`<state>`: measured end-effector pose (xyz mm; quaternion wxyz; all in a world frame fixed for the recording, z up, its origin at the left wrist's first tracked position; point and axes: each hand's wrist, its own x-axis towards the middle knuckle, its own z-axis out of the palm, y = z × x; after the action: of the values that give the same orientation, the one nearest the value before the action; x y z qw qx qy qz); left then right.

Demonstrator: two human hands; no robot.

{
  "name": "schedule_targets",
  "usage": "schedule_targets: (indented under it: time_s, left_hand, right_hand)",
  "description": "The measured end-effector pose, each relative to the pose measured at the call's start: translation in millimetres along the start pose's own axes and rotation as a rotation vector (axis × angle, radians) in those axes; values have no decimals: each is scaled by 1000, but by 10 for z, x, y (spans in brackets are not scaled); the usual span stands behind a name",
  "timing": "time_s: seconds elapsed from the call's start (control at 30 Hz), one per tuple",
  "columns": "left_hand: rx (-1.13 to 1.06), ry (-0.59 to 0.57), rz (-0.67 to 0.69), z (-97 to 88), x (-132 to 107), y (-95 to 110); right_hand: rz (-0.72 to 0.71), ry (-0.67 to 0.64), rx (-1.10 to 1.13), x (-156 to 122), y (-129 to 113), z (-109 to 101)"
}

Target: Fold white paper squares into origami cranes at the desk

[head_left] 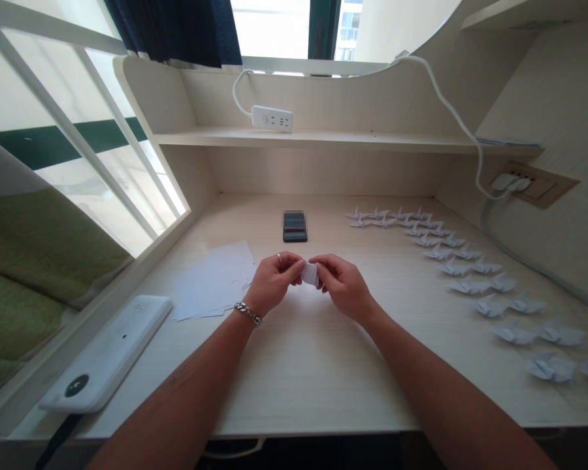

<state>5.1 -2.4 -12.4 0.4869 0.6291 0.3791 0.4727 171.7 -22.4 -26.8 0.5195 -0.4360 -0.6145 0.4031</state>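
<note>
A small folded piece of white paper [310, 274] is held between my two hands above the middle of the desk. My left hand [274, 277], with a ring and a chain bracelet at the wrist, pinches its left edge between thumb and fingers. On the other side my right hand [340, 281] pinches the right edge. Loose white paper sheets [208, 281] lie in an overlapping pile just left of my left hand. Folded white paper cranes [438, 252] stand in rows along the right side of the desk.
Beyond my hands lies a small dark device [294, 226], partly blurred out. A white power bank [110, 356] with a black cable rests at the left front. On the shelf [333, 138] sits a white power strip [272, 119]; its cord runs to a wall socket [536, 184].
</note>
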Motion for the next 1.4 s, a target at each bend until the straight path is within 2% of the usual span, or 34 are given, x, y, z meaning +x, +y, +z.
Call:
schedule_targets:
  time_s: [0.1, 0.17, 0.3, 0.43, 0.53, 0.63, 0.73, 0.87, 1.13, 1.4]
  left_hand:
    - [70, 23, 11, 9, -3, -8]
    - [93, 17, 8, 19, -12, -18]
    - [86, -33, -7, 29, -24, -55]
    - [38, -59, -30, 19, -19, -80]
    - [-13, -101, -21, 20, -29, -69]
    - [78, -150, 17, 34, -56, -37]
    - [198, -145, 56, 48, -75, -8]
    - [213, -154, 85, 45, -74, -6]
    - [355, -72, 118, 53, -99, -19]
    - [558, -16, 200, 73, -111, 15]
  right_hand:
    - [-100, 33, -169, -19, -1, 6]
    - [-131, 7, -247, -25, -23, -2]
    - [-102, -44, -310, -23, -58, -13]
    - [-72, 7, -339, -22, -51, -18]
    - [-56, 56, -304, -29, -38, -17]
    - [-41, 88, -268, -29, -20, -7]
    - [-18, 76, -191, -20, 4, 3]
    - [26, 17, -53, -14, 12, 6]
    - [6, 2, -90, -20, -30, 20]
    - [98, 30, -7, 3, -14, 11]
